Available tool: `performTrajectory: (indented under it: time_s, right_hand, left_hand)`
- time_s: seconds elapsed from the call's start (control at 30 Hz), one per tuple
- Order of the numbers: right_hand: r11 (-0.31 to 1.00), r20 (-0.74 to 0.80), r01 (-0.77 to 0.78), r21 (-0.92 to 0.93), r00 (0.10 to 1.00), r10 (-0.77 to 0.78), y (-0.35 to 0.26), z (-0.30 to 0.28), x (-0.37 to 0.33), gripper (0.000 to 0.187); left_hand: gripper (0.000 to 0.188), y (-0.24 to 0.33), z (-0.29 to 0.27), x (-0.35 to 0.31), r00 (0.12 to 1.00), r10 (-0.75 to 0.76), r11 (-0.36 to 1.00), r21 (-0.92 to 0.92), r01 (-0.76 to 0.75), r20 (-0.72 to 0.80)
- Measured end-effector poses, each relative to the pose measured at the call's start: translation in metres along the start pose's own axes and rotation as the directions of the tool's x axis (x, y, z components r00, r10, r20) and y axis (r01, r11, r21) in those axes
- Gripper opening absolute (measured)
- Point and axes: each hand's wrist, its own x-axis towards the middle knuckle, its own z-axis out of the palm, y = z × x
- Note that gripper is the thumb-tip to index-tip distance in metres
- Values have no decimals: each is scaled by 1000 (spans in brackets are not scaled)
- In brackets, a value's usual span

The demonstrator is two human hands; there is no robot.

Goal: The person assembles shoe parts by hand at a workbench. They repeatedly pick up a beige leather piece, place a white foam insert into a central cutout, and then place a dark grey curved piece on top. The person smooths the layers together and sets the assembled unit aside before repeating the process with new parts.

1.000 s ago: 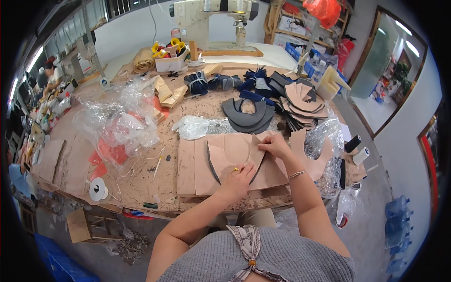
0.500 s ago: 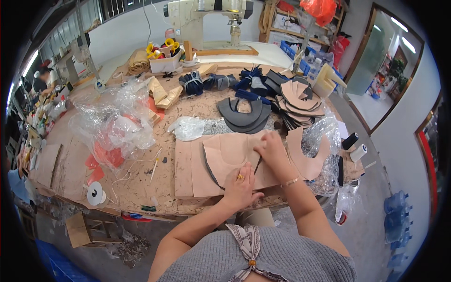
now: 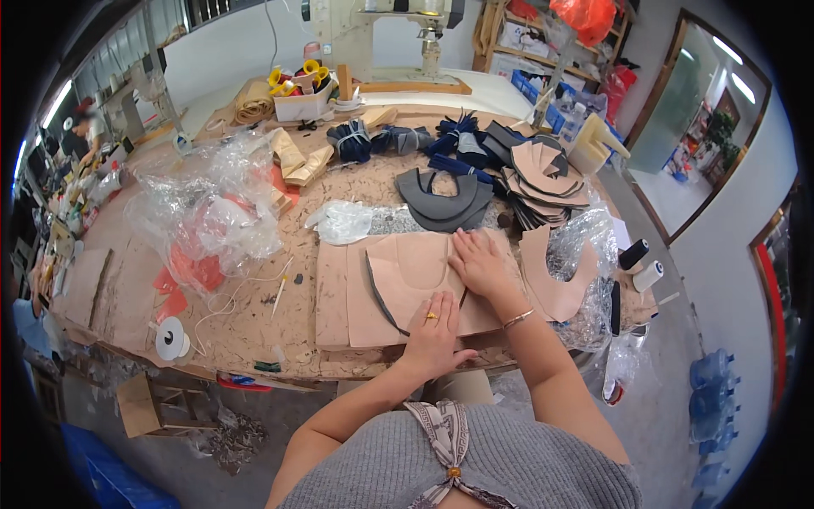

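Note:
A curved beige leather piece (image 3: 395,290) with a dark edge lies on a flat beige leather sheet (image 3: 359,312) in front of me. My left hand (image 3: 434,332) rests on the near part of the curved piece, fingers stretched out flat and a yellow ring on one of them. Farther off and to the right, my right hand (image 3: 480,265) lies flat, its fingers extended across the far right side of the beige leather and covering part of it. Neither hand grips anything. Right of my right wrist is a separate U-shaped beige piece (image 3: 560,293), partly over clear plastic wrap.
Dark curved pieces (image 3: 441,208) and a stack of beige-and-dark pieces (image 3: 543,191) lie beyond. Crumpled clear plastic (image 3: 203,204) covers the left side. A white spool (image 3: 172,341) sits at the near edge; thread cones (image 3: 648,276) stand right. A sewing machine (image 3: 386,42) stands behind.
My right hand has gone from bent, gathered fingers to lying flat on the leather, slightly lower. My left hand stays nearly in place, fingers flat.

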Motion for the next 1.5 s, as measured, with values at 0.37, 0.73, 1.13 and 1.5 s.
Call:
performTrajectory:
  time_s: [0.37,0.73,1.13,1.5]
  right_hand:
    - [974,32,-106,200,994,102,-31,-20,-38,87]
    - [898,68,413,149,902,-426,-131,-14,-32,61]
    - [958,139,265,106,950,-278,-135,-3,76,48]
    - [354,-494,352,867,705,509,-29,-86,-37,34]
  left_hand:
    - [75,-21,-23,-47,995,-78,994,-82,73,-56]
    - [70,-25,-13,-58,994,-98,976,-191,105,45]
    - [48,-31,-14,-58,968,-55,980,-198,6,-245]
    - [25,-87,-101,-31,685,-729,-382,-825,-416,-8]
